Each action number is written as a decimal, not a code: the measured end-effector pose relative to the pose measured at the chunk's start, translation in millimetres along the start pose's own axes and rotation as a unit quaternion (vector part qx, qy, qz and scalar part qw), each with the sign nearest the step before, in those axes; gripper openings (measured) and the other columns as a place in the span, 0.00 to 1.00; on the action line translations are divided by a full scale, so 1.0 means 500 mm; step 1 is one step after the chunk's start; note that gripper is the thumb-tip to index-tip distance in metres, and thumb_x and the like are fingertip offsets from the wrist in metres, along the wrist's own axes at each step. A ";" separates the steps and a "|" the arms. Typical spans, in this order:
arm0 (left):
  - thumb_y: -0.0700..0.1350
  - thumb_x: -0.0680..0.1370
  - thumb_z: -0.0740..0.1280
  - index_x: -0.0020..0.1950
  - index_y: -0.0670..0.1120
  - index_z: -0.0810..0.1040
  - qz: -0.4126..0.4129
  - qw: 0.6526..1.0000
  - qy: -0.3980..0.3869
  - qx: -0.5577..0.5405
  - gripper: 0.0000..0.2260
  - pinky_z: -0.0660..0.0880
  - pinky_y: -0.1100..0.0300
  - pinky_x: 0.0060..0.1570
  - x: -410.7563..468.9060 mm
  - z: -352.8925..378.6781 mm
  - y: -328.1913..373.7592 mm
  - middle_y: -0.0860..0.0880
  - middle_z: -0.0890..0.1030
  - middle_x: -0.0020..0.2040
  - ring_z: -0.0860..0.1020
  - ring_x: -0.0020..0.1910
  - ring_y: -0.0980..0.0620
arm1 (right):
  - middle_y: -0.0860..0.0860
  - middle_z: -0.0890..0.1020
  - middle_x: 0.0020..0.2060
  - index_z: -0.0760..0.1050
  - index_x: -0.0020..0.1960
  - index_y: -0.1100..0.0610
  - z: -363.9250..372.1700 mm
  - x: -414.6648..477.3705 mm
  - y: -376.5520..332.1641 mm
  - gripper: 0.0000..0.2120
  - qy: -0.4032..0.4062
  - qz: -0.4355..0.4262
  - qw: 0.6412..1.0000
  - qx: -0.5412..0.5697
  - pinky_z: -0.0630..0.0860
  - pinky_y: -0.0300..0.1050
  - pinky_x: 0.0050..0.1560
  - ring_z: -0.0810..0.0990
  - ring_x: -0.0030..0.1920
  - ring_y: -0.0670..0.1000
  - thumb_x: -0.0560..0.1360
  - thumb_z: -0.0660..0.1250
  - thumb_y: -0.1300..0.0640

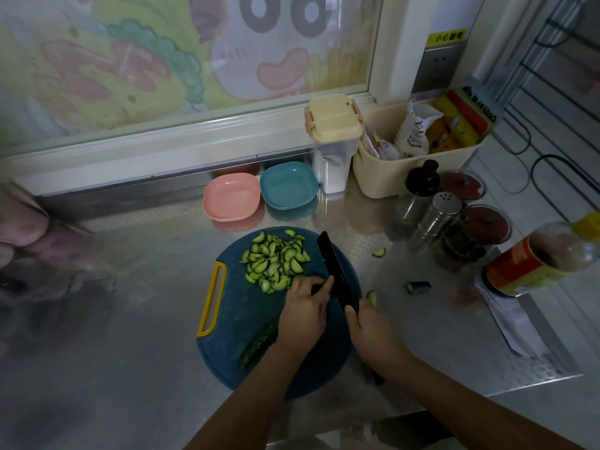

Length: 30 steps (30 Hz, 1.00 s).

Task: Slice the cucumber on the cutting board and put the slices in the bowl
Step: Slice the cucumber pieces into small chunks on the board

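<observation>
A round blue cutting board (233, 323) with a yellow handle lies on the steel counter. A pile of cucumber slices (276, 259) covers its far part. A long uncut cucumber piece (258, 345) lies at the board's near left. My left hand (305, 306) holds down a cucumber piece that it mostly hides, fingertips against the blade. My right hand (370, 332) grips the handle of a black knife (334, 267), its blade pointing away over the board. A pink bowl (231, 197) and a blue bowl (288, 186) stand behind the board.
Stray cucumber bits (379, 253) and a cucumber end (417, 286) lie on the counter right of the board. Shakers (436, 216), jars and a sauce bottle (539, 258) crowd the right side. A cream basket (412, 170) and a lidded container (332, 141) stand at the back.
</observation>
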<state>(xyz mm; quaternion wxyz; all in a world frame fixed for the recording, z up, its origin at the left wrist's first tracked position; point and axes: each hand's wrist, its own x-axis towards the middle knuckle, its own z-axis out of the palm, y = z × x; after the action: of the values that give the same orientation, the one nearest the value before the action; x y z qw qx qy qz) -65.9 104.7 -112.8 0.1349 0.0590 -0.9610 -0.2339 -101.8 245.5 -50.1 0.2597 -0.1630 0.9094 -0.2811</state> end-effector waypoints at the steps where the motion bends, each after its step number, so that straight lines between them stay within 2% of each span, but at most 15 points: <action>1: 0.41 0.76 0.57 0.65 0.44 0.76 -0.001 1.000 0.000 -0.002 0.19 0.76 0.52 0.46 0.000 -0.001 0.000 0.45 0.77 0.50 0.71 0.50 0.47 | 0.51 0.72 0.35 0.67 0.46 0.59 0.005 0.003 -0.001 0.13 0.009 -0.003 1.000 -0.019 0.66 0.41 0.31 0.75 0.37 0.52 0.82 0.50 0.52; 4: 0.41 0.77 0.57 0.65 0.44 0.75 -0.003 1.000 -0.002 -0.008 0.19 0.75 0.53 0.46 0.000 -0.005 0.002 0.45 0.77 0.51 0.71 0.50 0.47 | 0.55 0.76 0.42 0.69 0.52 0.62 0.012 0.010 0.004 0.15 0.019 0.001 1.000 -0.022 0.68 0.43 0.36 0.76 0.40 0.53 0.82 0.50 0.52; 7: 0.41 0.76 0.57 0.66 0.45 0.75 -0.002 1.000 -0.007 -0.012 0.19 0.74 0.53 0.47 -0.001 -0.009 0.005 0.45 0.76 0.51 0.71 0.50 0.47 | 0.52 0.75 0.37 0.69 0.54 0.62 0.001 0.008 0.010 0.15 -0.001 0.003 1.000 0.004 0.70 0.45 0.38 0.75 0.37 0.52 0.82 0.50 0.53; 9: 0.41 0.76 0.57 0.67 0.46 0.74 -0.004 1.000 -0.007 -0.009 0.20 0.73 0.54 0.47 -0.001 -0.010 0.006 0.45 0.76 0.51 0.71 0.50 0.47 | 0.54 0.77 0.38 0.69 0.54 0.62 -0.008 0.006 0.013 0.15 -0.009 -0.002 1.000 0.014 0.71 0.45 0.39 0.77 0.39 0.53 0.82 0.50 0.52; 11: 0.39 0.75 0.59 0.67 0.46 0.74 -0.005 1.000 -0.005 -0.010 0.20 0.73 0.54 0.47 0.000 -0.011 0.007 0.45 0.76 0.51 0.70 0.50 0.48 | 0.58 0.79 0.41 0.68 0.53 0.61 -0.015 0.005 0.013 0.14 -0.010 -0.002 1.000 0.023 0.72 0.47 0.39 0.78 0.40 0.55 0.82 0.51 0.52; 15: 0.37 0.74 0.62 0.67 0.46 0.74 -0.007 1.000 -0.004 -0.015 0.20 0.74 0.53 0.47 0.001 -0.011 0.007 0.45 0.76 0.51 0.71 0.50 0.47 | 0.58 0.79 0.39 0.70 0.50 0.62 -0.026 0.003 0.009 0.15 -0.010 0.000 0.998 0.069 0.73 0.49 0.38 0.78 0.39 0.56 0.82 0.51 0.52; 19: 0.42 0.77 0.59 0.66 0.44 0.75 -0.005 1.000 0.005 -0.029 0.18 0.74 0.54 0.48 0.000 -0.012 0.007 0.45 0.77 0.51 0.71 0.50 0.47 | 0.55 0.75 0.34 0.70 0.47 0.62 -0.030 -0.002 0.006 0.15 -0.014 0.013 0.995 0.103 0.70 0.46 0.35 0.75 0.34 0.53 0.81 0.52 0.52; 22: 0.40 0.77 0.61 0.65 0.44 0.76 -0.003 0.999 0.019 -0.034 0.16 0.73 0.56 0.48 0.000 -0.011 0.008 0.45 0.77 0.50 0.71 0.49 0.48 | 0.53 0.73 0.31 0.68 0.43 0.58 -0.031 -0.005 0.007 0.13 -0.014 0.014 0.993 0.118 0.68 0.44 0.33 0.74 0.32 0.52 0.81 0.52 0.52; 25: 0.37 0.75 0.65 0.63 0.43 0.77 0.001 0.999 0.032 -0.032 0.17 0.71 0.59 0.49 0.001 -0.010 0.008 0.45 0.78 0.50 0.71 0.49 0.49 | 0.53 0.74 0.32 0.66 0.40 0.55 -0.032 -0.008 0.007 0.14 -0.013 0.015 0.992 0.124 0.69 0.45 0.34 0.75 0.33 0.52 0.81 0.52 0.51; 28: 0.39 0.75 0.64 0.61 0.42 0.79 0.001 0.999 0.044 -0.032 0.15 0.67 0.63 0.50 0.001 -0.008 0.007 0.45 0.79 0.49 0.70 0.49 0.50 | 0.55 0.75 0.34 0.66 0.40 0.56 -0.033 -0.012 0.004 0.15 -0.014 0.017 0.993 0.114 0.70 0.46 0.37 0.77 0.37 0.55 0.81 0.52 0.51; 30: 0.41 0.77 0.63 0.61 0.42 0.79 0.002 0.998 0.045 -0.034 0.14 0.68 0.63 0.50 0.001 -0.008 0.005 0.45 0.79 0.49 0.70 0.49 0.50 | 0.54 0.75 0.34 0.67 0.41 0.57 -0.033 -0.014 0.002 0.14 -0.014 0.013 0.994 0.104 0.70 0.45 0.37 0.77 0.37 0.55 0.81 0.52 0.51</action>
<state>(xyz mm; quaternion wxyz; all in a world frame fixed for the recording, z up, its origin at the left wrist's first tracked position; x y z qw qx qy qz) -65.4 105.3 -108.1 0.1805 0.0633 -0.9457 -0.2629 -105.8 256.6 -36.5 0.2913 -0.1271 0.8738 -0.3681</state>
